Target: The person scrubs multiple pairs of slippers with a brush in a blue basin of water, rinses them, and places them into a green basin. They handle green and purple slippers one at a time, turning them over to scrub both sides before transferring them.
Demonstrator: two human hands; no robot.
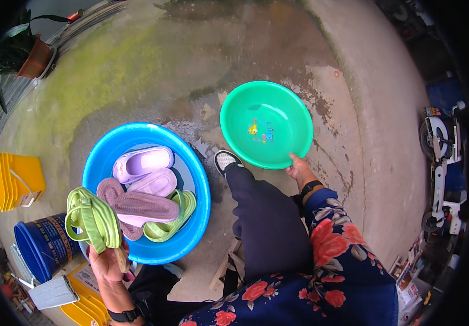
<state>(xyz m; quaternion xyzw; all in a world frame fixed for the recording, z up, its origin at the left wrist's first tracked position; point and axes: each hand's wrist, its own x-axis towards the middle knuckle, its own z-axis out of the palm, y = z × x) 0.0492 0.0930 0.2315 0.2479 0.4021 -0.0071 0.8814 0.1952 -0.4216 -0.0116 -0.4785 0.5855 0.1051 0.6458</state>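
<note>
My left hand (108, 261) grips a green strapped sandal (94, 218) at the left edge of the blue plastic basin (203, 175). A piece of wood like a handle (121, 261) sticks out from the same hand; the rest of it is hidden. Inside the blue basin, lilac clogs or slippers (145, 163) lie piled with a second green sandal (185, 203); one lilac pair shows its brownish soles (149, 206). My right hand (297, 167) holds the near rim of a green plastic basin (234, 118), which has a printed picture and a little water on its bottom.
Yellow buckets (18, 183) and a dark blue bucket (39, 248) stand at the left. A grey cloth-like pad (53, 292) lies over more yellow plastic. The concrete floor (259, 49) is wet and partly mossy. A potted plant (35, 57) is at upper left, a white scooter (440, 171) at right.
</note>
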